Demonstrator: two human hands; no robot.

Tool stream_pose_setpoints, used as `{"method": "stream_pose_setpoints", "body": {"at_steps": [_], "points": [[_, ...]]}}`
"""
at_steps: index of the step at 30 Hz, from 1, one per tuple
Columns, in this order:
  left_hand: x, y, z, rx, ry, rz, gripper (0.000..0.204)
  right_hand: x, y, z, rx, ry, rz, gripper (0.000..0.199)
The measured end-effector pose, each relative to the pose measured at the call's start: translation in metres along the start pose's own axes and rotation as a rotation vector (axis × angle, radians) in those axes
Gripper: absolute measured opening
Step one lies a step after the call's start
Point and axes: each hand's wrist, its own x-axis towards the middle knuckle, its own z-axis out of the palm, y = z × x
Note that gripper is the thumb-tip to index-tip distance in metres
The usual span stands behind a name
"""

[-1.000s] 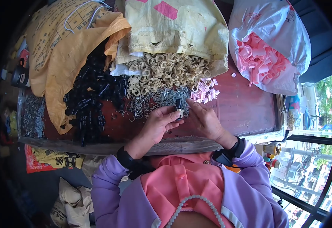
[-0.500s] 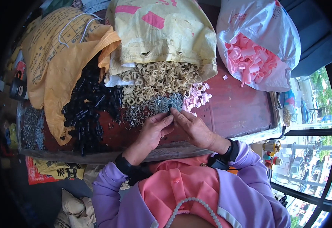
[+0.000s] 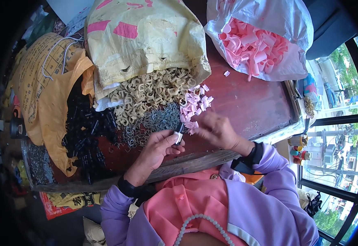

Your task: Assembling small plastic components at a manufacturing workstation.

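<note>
My left hand (image 3: 153, 151) is closed, thumb against fingers, on a small black tube-like part (image 3: 180, 127) standing upright with a whitish piece at its lower end. Just right of it, blurred by motion, is my right hand (image 3: 219, 130); its fingertips are beside a small pile of pale pink plastic pieces (image 3: 192, 107), and whether they hold anything does not show. Bent metal wire loops (image 3: 162, 118) lie beyond my left hand. Behind those is a heap of beige plastic buckles (image 3: 146, 91). Many black plastic parts (image 3: 89, 131) are spread farther left.
A pale yellow sack (image 3: 146, 45) lies open behind the beige heap. At the far right a white bag (image 3: 287, 67) holds pink curled pieces (image 3: 252, 45). An orange woven sack (image 3: 43, 90) stands at left. The table's wooden front edge (image 3: 187, 164) runs below my wrists.
My hands have moved apart. The right hand has swung right toward the pale pink pieces; the black part stays in my left hand. The whole view has shifted, moving the table items left.
</note>
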Motion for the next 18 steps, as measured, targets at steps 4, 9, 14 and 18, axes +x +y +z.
{"method": "stream_pose_setpoints", "body": {"at_steps": [4,9,14,18], "points": [[0.000,0.002,-0.008,0.037,0.025,0.041,0.023,0.009,0.071,-0.059,-0.417,0.429,0.341,0.017],[0.009,0.007,-0.003,0.095,-0.015,0.085,0.024,-0.015,0.190,-0.130,-1.019,0.598,0.496,0.032],[0.006,0.006,-0.007,-0.025,0.070,0.078,0.026,-0.015,0.208,-0.134,-1.017,0.477,0.697,0.039],[0.003,0.003,-0.018,-0.041,0.076,0.074,0.028,-0.023,0.177,-0.149,-0.792,0.488,0.666,0.036]]}}
